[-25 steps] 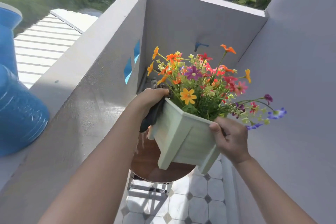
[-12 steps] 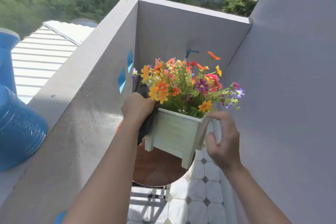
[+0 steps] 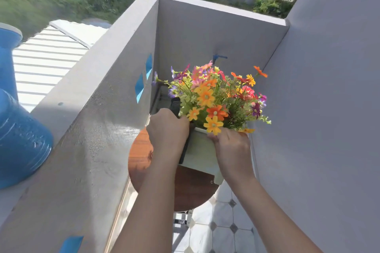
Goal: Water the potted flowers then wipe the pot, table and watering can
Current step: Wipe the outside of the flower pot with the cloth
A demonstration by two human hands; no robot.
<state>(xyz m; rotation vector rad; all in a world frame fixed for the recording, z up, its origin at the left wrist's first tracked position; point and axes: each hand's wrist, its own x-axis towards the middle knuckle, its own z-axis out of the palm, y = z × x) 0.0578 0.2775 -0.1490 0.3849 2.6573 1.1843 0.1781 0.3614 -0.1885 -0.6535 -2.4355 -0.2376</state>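
Both hands work the pot [image 3: 200, 150] on the table [image 3: 139, 156]: my left hand [image 3: 167, 131] presses a dark cloth [image 3: 176, 107] to its side, my right hand [image 3: 230, 146] clamps the rim. Wiping step, I judge; next, turn another face toward the cloth.

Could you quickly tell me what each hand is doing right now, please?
Left hand: closed on a dark cloth, pressed against the pot.
Right hand: grip closed on the pot's rim.
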